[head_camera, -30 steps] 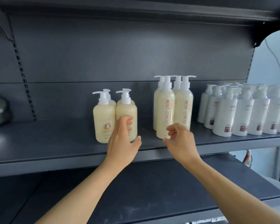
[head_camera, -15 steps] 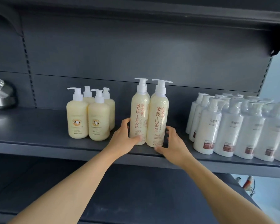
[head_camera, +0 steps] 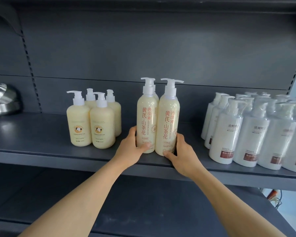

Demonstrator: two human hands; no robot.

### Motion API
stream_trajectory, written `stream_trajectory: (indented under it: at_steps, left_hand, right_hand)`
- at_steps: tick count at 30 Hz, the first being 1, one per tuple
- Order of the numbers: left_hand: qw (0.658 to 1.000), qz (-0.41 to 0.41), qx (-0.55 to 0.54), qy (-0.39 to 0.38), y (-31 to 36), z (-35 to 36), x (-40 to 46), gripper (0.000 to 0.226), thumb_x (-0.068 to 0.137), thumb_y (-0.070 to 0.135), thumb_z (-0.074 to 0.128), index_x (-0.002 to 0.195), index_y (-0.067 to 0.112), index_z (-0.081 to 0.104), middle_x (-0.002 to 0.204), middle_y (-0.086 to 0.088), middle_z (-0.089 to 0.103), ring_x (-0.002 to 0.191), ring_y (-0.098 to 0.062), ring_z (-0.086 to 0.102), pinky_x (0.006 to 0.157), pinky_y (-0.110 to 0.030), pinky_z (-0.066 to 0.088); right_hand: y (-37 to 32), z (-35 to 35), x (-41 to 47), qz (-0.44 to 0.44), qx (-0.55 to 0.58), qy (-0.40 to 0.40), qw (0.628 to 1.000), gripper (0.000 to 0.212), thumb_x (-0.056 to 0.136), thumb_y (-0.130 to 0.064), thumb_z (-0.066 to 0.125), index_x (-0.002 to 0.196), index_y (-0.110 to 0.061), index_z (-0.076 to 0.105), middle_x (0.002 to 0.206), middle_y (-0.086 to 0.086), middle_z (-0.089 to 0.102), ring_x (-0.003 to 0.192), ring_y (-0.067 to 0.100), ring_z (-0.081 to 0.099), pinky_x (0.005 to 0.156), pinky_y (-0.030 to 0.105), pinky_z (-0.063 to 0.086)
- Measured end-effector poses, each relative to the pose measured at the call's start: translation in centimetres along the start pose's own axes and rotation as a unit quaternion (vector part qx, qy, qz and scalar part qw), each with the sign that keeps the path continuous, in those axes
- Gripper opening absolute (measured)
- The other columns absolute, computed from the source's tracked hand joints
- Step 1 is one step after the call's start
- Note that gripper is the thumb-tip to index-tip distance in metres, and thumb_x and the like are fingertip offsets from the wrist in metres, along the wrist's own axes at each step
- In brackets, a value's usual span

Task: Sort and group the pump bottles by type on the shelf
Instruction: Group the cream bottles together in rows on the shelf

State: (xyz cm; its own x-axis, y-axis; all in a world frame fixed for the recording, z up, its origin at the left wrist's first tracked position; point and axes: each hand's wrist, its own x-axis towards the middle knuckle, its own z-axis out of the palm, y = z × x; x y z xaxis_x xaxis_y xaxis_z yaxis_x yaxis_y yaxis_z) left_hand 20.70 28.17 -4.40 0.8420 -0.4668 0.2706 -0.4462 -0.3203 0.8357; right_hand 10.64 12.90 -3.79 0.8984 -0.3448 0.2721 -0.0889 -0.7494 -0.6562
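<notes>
Tall cream pump bottles with orange lettering stand mid-shelf in a tight cluster. My left hand (head_camera: 132,145) wraps the base of the front left tall bottle (head_camera: 146,117). My right hand (head_camera: 182,152) grips the base of the front right tall bottle (head_camera: 167,120). More tall bottles stand hidden behind these two. To the left sits a group of short round cream bottles (head_camera: 92,124). On the right stands a block of several white plastic-wrapped pump bottles (head_camera: 256,134).
The dark grey shelf (head_camera: 41,151) runs across the view, with a lower shelf (head_camera: 143,211) beneath my arms. A shiny metal bowl (head_camera: 2,100) sits at the far left. Bare shelf separates the three bottle groups.
My hands moved from in front of the bottles onto the bases of the two front tall bottles and closed around them. The view shifted closer and to the right.
</notes>
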Motion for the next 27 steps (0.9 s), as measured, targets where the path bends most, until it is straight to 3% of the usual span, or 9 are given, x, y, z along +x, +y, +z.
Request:
stream_trajectory:
  at_steps: [8,12,14,16,18,20,23,27]
  left_hand:
    - [0.999,-0.012,-0.026,-0.039,0.0,-0.8,0.8,0.075,0.081,0.028,0.071,0.141,0.029,0.027,0.135,0.008,0.053,0.118,-0.009,0.053,0.103,-0.033,0.043]
    - [0.990,0.000,-0.067,-0.121,0.6,-1.9,1.8,0.098,0.079,0.015,0.074,0.148,0.031,0.006,0.136,0.016,0.042,0.120,-0.001,0.042,0.101,-0.023,0.035]
    - [0.987,0.004,-0.078,-0.144,0.7,-2.1,2.4,0.103,0.078,0.011,0.075,0.150,0.032,0.003,0.139,0.014,0.041,0.122,-0.001,0.041,0.100,-0.022,0.035]
    - [0.985,0.004,-0.096,-0.146,0.5,-1.8,2.8,0.101,0.077,0.008,0.075,0.149,0.031,0.007,0.138,0.013,0.042,0.123,-0.002,0.042,0.100,-0.024,0.037]
    - [0.985,0.011,-0.103,-0.142,0.1,-1.3,3.0,0.095,0.077,0.007,0.074,0.145,0.032,0.013,0.135,0.013,0.044,0.120,-0.001,0.044,0.102,-0.026,0.038]
    - [0.983,0.023,-0.111,-0.142,-0.1,-1.1,3.3,0.091,0.077,0.006,0.074,0.142,0.034,0.017,0.132,0.014,0.046,0.117,0.002,0.046,0.097,-0.021,0.040]
    - [0.982,0.028,-0.118,-0.144,-0.4,-1.0,3.5,0.088,0.078,0.005,0.073,0.140,0.035,0.018,0.128,0.018,0.046,0.112,0.009,0.046,0.081,-0.010,0.043]
    - [0.983,0.037,-0.112,-0.143,-0.7,-0.8,3.6,0.086,0.079,0.004,0.072,0.139,0.036,0.019,0.125,0.020,0.046,0.109,0.012,0.046,0.074,-0.001,0.044]
  right_hand:
    - [0.0,0.0,0.0,0.014,0.013,-0.015,1.000,0.067,0.088,-0.021,0.063,0.141,-0.017,0.022,0.140,-0.001,0.045,0.124,0.015,0.047,0.091,0.020,0.037]
    - [0.4,-0.6,1.1,0.052,0.063,-0.026,0.996,0.116,0.066,-0.028,0.082,0.147,-0.029,-0.001,0.149,0.000,0.030,0.132,0.018,0.038,0.106,0.034,0.039]
    - [0.4,-0.9,1.7,0.052,0.057,-0.050,0.996,0.128,0.061,-0.028,0.084,0.145,-0.035,-0.012,0.151,-0.001,0.028,0.135,0.018,0.036,0.109,0.038,0.036]
    - [0.5,-0.9,2.0,0.044,0.059,-0.064,0.995,0.126,0.063,-0.026,0.082,0.144,-0.038,-0.013,0.147,-0.006,0.034,0.129,0.013,0.040,0.104,0.031,0.039]
    - [0.5,-0.7,2.2,0.024,0.060,-0.081,0.995,0.117,0.070,-0.024,0.078,0.143,-0.038,-0.011,0.137,-0.011,0.039,0.116,0.007,0.044,0.087,0.016,0.041]
    - [0.4,-0.6,2.3,0.011,0.059,-0.090,0.994,0.111,0.074,-0.021,0.075,0.143,-0.038,-0.010,0.128,-0.015,0.039,0.108,0.004,0.043,0.071,0.010,0.040]
    - [0.5,-0.5,2.5,0.005,0.065,-0.085,0.994,0.109,0.074,-0.020,0.074,0.144,-0.035,-0.009,0.124,-0.015,0.038,0.109,0.004,0.042,0.080,0.013,0.036]
    - [0.7,-0.2,2.6,-0.002,0.063,-0.082,0.995,0.108,0.074,-0.021,0.073,0.143,-0.037,-0.009,0.125,-0.015,0.039,0.109,0.005,0.043,0.085,0.020,0.038]
